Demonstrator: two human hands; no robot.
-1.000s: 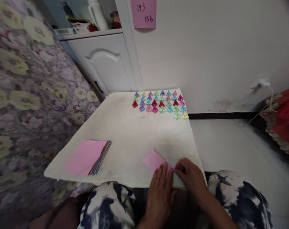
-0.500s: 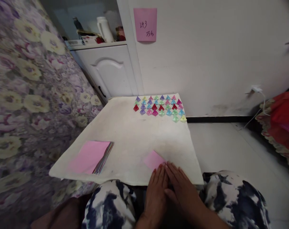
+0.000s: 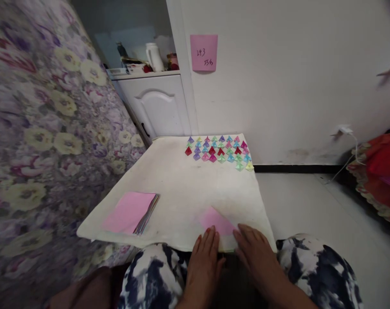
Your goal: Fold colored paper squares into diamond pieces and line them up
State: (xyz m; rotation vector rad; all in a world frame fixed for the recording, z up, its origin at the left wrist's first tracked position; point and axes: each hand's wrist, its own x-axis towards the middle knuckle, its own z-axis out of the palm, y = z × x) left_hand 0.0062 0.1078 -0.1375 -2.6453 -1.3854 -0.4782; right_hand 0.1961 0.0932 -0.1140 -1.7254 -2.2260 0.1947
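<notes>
Since the previous frame the person's two hands have drawn apart: the right hand (image 3: 255, 251) has slid away from the left hand (image 3: 204, 253), and more of the folded pink paper (image 3: 219, 222) shows between them. A pale wall (image 3: 278, 94) rises behind, bearing a handwritten pink note (image 3: 204, 52). Below it stands the cream-covered table (image 3: 172, 180), with a thick stack of coloured sheets (image 3: 130, 212) near its left corner, pink on top. Both hands lie palm down, fingers outstretched, gripping nothing that shows; the left's fingertips rest on the paper's near edge, the right's at its right corner. The paper lies near the table's front edge. Smallest are the folded paper pieces (image 3: 221, 151), many-coloured, in columns at the far right corner.
</notes>
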